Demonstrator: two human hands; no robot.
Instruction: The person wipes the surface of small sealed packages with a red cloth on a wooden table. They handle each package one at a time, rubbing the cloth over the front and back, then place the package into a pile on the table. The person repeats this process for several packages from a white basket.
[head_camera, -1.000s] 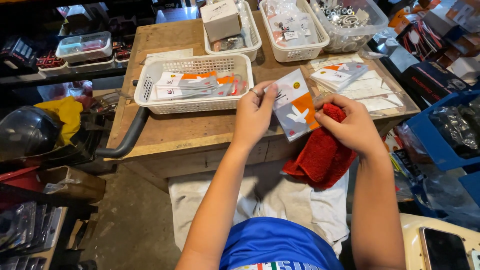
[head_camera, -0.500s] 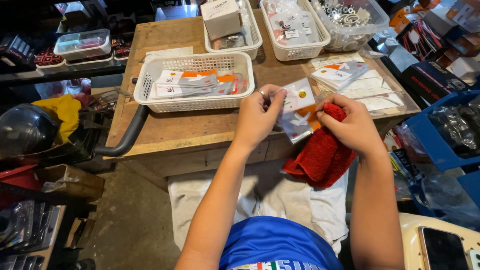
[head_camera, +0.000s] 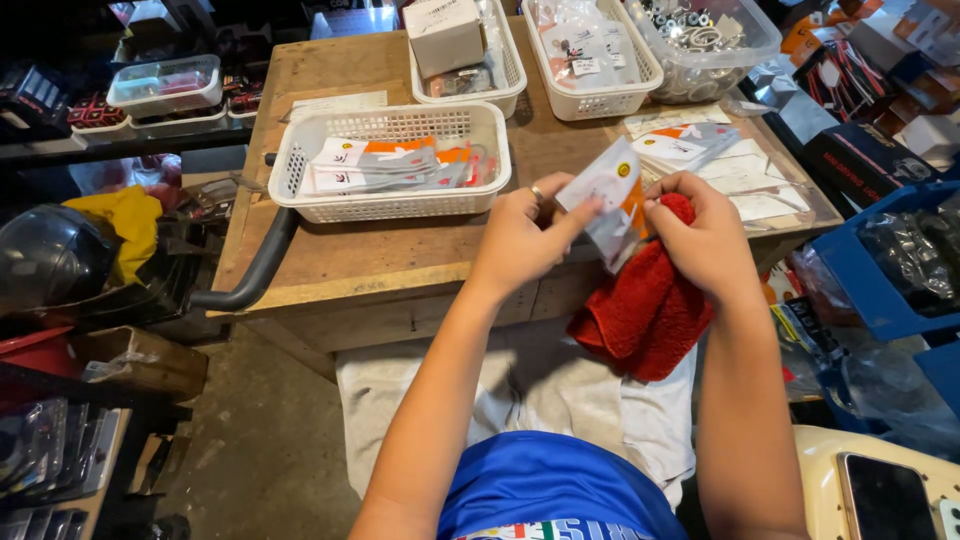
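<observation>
My left hand pinches the left edge of a small flat packet, white and grey with an orange part. My right hand grips the packet's right side together with a red cloth that hangs down over the table's front edge. Both hands hold the packet just above the wooden table. Left of my hands stands a white plastic basket with several like packets lying flat in it.
More packets lie in a clear tray at the right. Two white baskets and a clear tub of metal parts stand at the back. A black tube hangs at the table's left. A blue crate sits right.
The packet has tilted and turned between my hands, now more edge-on. My left fingers slid along its left edge and the red cloth stays bunched under my right hand.
</observation>
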